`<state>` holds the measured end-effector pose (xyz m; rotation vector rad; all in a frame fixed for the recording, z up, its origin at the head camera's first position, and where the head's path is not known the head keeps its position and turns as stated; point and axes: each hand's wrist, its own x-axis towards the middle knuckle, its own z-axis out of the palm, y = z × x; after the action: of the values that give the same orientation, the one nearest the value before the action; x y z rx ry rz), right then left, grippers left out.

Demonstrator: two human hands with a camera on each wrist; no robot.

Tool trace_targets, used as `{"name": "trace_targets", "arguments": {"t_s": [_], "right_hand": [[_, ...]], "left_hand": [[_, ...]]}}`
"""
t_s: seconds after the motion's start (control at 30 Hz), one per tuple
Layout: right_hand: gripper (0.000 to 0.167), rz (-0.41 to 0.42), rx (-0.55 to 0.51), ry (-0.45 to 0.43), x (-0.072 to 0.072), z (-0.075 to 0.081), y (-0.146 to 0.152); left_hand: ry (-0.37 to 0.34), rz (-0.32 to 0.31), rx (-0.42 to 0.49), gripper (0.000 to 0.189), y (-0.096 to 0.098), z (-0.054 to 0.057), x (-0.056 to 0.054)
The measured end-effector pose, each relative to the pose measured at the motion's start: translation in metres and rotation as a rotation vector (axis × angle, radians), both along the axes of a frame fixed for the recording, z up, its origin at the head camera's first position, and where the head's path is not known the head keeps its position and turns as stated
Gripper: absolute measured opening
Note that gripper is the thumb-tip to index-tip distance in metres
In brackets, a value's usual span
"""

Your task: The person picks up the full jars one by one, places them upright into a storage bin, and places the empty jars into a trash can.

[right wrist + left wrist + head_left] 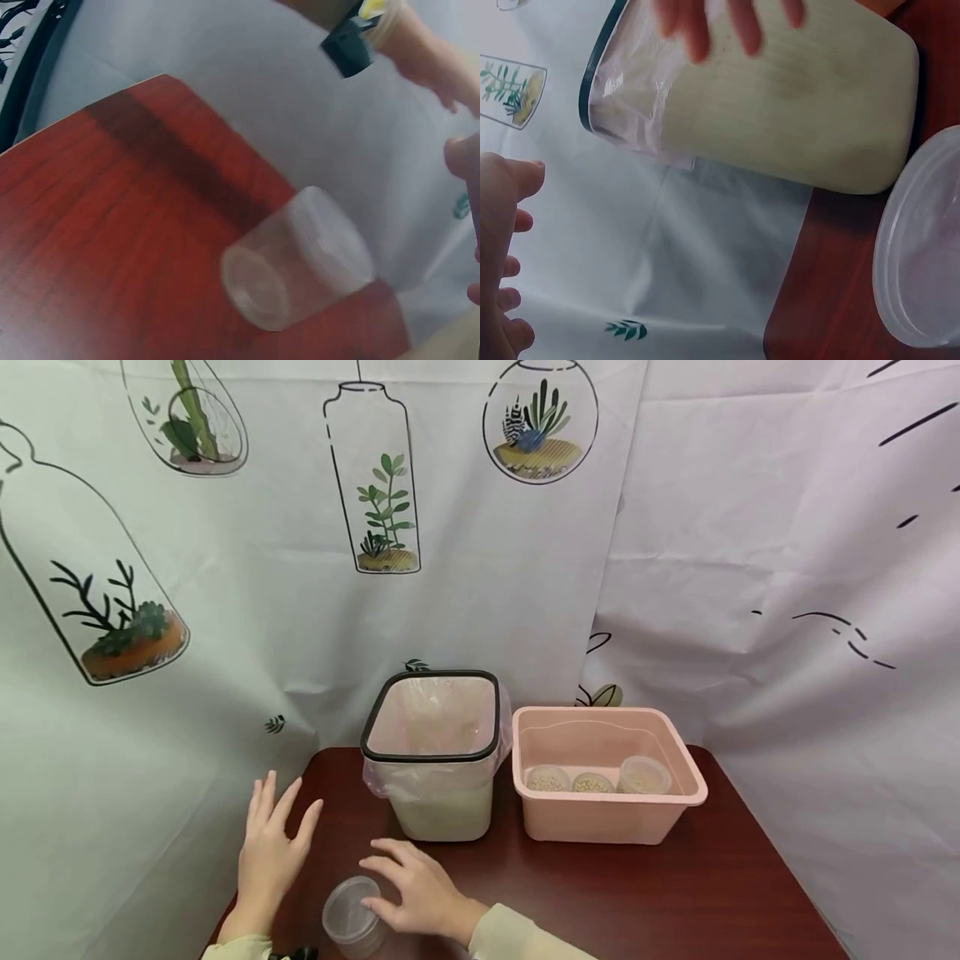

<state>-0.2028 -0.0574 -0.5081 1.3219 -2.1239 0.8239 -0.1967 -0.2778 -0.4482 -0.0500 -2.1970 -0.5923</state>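
Note:
A round clear plastic container stands upright on the table near its front left, with no contents that I can make out. My right hand hovers just to the right of it, fingers loosely bent and holding nothing; the right wrist view shows a gap between that hand and the container. Raised to the left of the container is my left hand, its fingers spread and straight, also holding nothing. At the left edge of the left wrist view the left hand appears with the container well apart from it.
Behind the hands stands a pale bin with a black rim and a plastic liner. To its right, a pink basin holds round tubs of pale grains. A printed cloth hangs behind the dark red table.

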Motion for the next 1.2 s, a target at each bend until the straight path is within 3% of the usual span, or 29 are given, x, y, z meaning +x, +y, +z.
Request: {"name": "trace_targets", "arguments": {"t_s": [0.27, 0.57, 0.67, 0.93, 1.2], "right_hand": [[0.048, -0.039, 0.151, -0.073, 0.010, -0.026, -0.006], [0.054, -0.104, 0.185, -0.100, 0.011, -0.037, -0.008], [0.054, -0.096, 0.211, -0.155, 0.012, -0.040, -0.012], [0.058, -0.018, 0.312, -0.456, 0.014, -0.044, -0.032], [0.058, 0.008, 0.321, -0.514, 0.014, -0.055, -0.035]], "left_hand": [[0.021, 0.040, -0.002, 0.046, -0.015, -0.013, 0.013], [-0.042, 0.067, 0.025, 0.045, -0.024, -0.022, 0.022], [-0.046, 0.090, 0.031, 0.045, -0.028, -0.025, 0.027], [-0.102, 0.156, 0.061, 0.045, -0.047, -0.024, 0.045], [-0.092, 0.157, 0.069, 0.044, -0.044, -0.032, 0.046]]}}
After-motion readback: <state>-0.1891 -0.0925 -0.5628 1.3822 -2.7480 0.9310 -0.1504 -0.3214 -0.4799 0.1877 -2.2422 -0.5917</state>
